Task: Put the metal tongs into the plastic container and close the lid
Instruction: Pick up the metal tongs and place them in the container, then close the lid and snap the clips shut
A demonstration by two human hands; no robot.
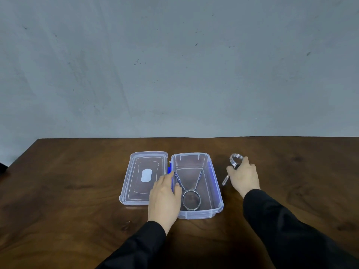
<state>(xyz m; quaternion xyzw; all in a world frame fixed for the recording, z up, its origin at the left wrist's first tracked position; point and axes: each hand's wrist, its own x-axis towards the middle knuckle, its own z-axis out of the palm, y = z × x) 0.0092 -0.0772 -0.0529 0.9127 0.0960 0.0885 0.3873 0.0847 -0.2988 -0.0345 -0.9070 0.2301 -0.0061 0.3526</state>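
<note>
Translucent plastic container (214, 183) sits open on the dark wooden table (77, 191), its lid (144, 177) lying flat just to its left, seen from the camera on my head. One pair of metal tongs (191, 199) already lies inside, its ring toward me, its two thin legs splayed toward the far wall. My left hand (165, 199) rests on the container's left rim, fingers loosely apart and touching one leg. My right hand (243, 175), right of the container, is clamped on a second pair of tongs (233, 166), whose shiny coiled loop pokes out above my fingers and whose legs point down at the table. To do this well, I judge I should steady the box, lower the second pair flat beside the first, nothing riding over the rim.
</note>
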